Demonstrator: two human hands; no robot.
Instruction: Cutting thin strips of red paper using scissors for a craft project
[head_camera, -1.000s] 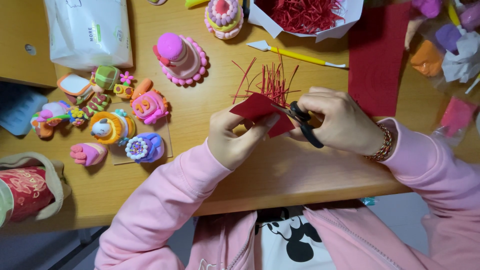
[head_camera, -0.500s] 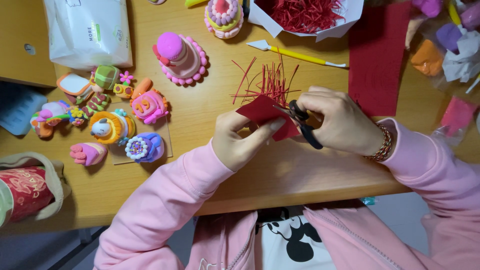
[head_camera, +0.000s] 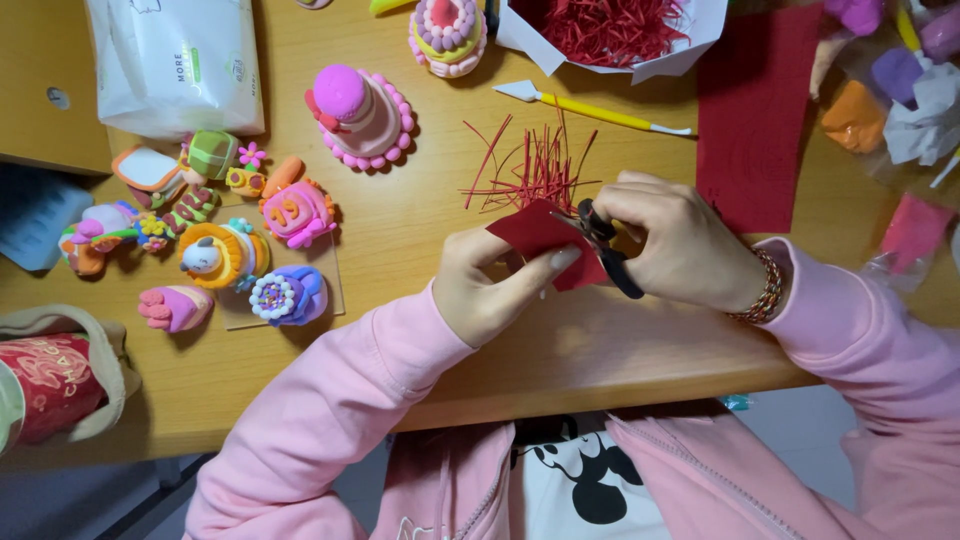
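Note:
My left hand (head_camera: 490, 285) pinches a small piece of red paper (head_camera: 535, 232) above the wooden table (head_camera: 400, 230). My right hand (head_camera: 685, 240) grips black-handled scissors (head_camera: 605, 245), whose blades meet the paper's right edge. Just beyond the paper lies a loose pile of thin red paper strips (head_camera: 530, 170). Both arms wear pink sleeves, and a beaded bracelet (head_camera: 765, 290) circles my right wrist.
A larger red paper sheet (head_camera: 755, 120) lies to the right, a white box of red shreds (head_camera: 615, 30) behind. A yellow-handled tool (head_camera: 600, 110), several colourful clay figures (head_camera: 295, 210), a white wipes pack (head_camera: 175, 60) and bagged clay (head_camera: 900, 80) surround the work spot.
The red paper has shifted slightly under the scissors, and my hands have barely moved. The strip pile looks the same.

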